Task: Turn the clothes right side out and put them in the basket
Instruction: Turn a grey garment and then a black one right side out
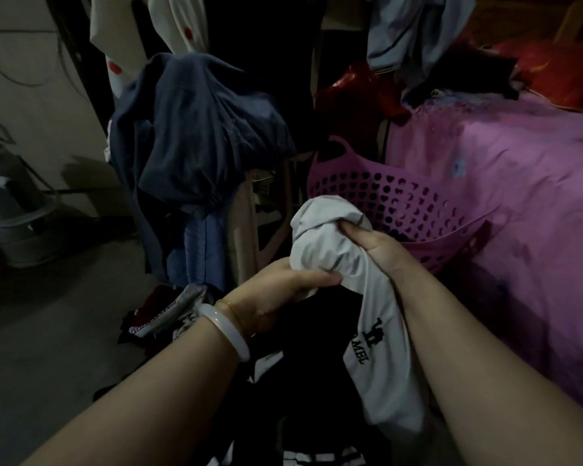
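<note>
Both hands hold a white garment [327,240] with black printed lettering, bunched up at the centre of the view. My left hand [283,287], with a pale bangle on its wrist, pinches the lower bunched fabric. My right hand [377,243] grips the top of the bundle, and the rest of the cloth hangs down along my right forearm. Just behind the garment stands a pink perforated basket [384,193], resting against the bed. More clothes lie in a dark pile [169,317] on the floor below my hands.
A bed with a pink cover [505,183] fills the right side, with red items [559,72] at its far end. Blue garments [196,136] hang over a chair ahead at centre left. A grey appliance [11,203] stands at far left on the bare floor.
</note>
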{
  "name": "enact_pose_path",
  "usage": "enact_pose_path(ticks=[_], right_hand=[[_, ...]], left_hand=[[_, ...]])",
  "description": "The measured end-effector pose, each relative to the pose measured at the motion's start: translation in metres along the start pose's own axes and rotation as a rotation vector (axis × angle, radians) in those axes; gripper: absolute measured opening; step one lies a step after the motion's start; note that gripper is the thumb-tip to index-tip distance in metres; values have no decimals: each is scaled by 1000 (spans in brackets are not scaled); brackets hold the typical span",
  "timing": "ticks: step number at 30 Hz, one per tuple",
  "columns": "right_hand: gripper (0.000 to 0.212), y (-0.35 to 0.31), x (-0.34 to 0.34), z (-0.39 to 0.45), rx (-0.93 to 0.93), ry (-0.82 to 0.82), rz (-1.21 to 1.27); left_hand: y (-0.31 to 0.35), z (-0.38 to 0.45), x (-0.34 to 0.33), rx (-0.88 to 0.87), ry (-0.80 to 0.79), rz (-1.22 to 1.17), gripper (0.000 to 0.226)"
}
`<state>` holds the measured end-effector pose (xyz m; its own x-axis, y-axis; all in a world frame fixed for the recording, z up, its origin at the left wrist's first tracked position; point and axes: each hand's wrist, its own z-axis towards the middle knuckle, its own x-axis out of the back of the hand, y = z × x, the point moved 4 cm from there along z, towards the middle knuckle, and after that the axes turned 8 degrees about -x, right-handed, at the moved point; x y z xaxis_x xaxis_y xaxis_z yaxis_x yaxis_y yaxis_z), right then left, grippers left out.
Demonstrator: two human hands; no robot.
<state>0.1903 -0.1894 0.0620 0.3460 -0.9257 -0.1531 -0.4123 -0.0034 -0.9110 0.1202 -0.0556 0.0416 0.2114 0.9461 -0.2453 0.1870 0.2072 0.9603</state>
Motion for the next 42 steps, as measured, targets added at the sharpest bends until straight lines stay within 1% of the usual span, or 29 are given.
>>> enact_pose_path(ticks=[2,3,4,5,6,7,8,10,11,12,13,14,15,17,18,19,20,22,23,24,25,27,29,31,34,36,38,41,42], right_hand=[[55,-5,13,1,132,375,-413],[62,-5,18,1,158,509,-507],[65,-6,21,-3,174,609,-531],[62,-8,24,-6,222,671,-528],[53,-13,23,-8,269,688,-543],[45,-18,22,-9,304,637,-542],[45,-22,18,-9,299,520,-529],[48,-17,4,-7,120,212,-510],[56,-9,-1,-5,18,112,-550],[60,0,-3,-1,-31,77,-630],[54,8,-2,5,-23,116,-692],[43,11,1,10,30,205,-696],[35,11,4,11,94,313,-627],[36,0,16,8,225,518,-417],[35,-9,19,5,278,548,-341],[33,-18,19,3,322,481,-282],[32,-26,13,-1,339,309,-216],[41,-37,-9,-15,280,-194,-32],[48,-39,-19,-24,241,-386,25],[53,-37,-28,-32,214,-515,24],[58,-33,-36,-36,196,-564,-19],[65,-20,-45,-38,161,-501,-111],[55,-11,-48,-33,140,-428,-129],[42,-7,-49,-29,130,-431,-129],[31,0,-43,-21,99,-324,-124],[22,5,-34,-16,10,-169,-30],[15,2,-26,-16,-80,-51,103],[20,-17,-19,-16,-65,-15,275],[27,-24,-18,-16,-35,-31,319]], left_hand=[[3,1,6,-8,202,59,31],[5,2,12,-14,318,72,29],[9,2,17,-37,432,64,26],[15,3,23,-92,536,50,21],[22,3,29,-161,617,49,15],[30,3,35,-239,671,54,11],[37,2,40,-305,701,52,13],[48,-1,47,-382,731,24,12],[52,-2,49,-394,732,1,15],[56,-3,49,-398,711,-26,21],[60,-3,48,-403,676,-42,27],[65,-3,46,-410,638,-52,30],[69,-3,45,-424,605,-59,30],[80,-6,44,-445,547,-80,25],[84,-7,43,-443,522,-90,21],[89,-9,44,-433,493,-110,16],[92,-10,44,-410,458,-140,10],[96,-12,43,-362,380,-200,20],[95,-12,41,-330,344,-214,21],[93,-13,37,-289,317,-218,18],[89,-13,33,-246,296,-222,15],[80,-11,26,-197,278,-246,14],[74,-8,23,-199,270,-255,15],[68,-7,26,-180,288,-235,15],[60,-6,37,-159,328,-85,30],[55,-6,39,-149,246,-31,46],[51,-7,41,-175,133,33,51],[42,-14,42,-108,-113,175,69],[38,-17,39,-85,-217,234,68]])
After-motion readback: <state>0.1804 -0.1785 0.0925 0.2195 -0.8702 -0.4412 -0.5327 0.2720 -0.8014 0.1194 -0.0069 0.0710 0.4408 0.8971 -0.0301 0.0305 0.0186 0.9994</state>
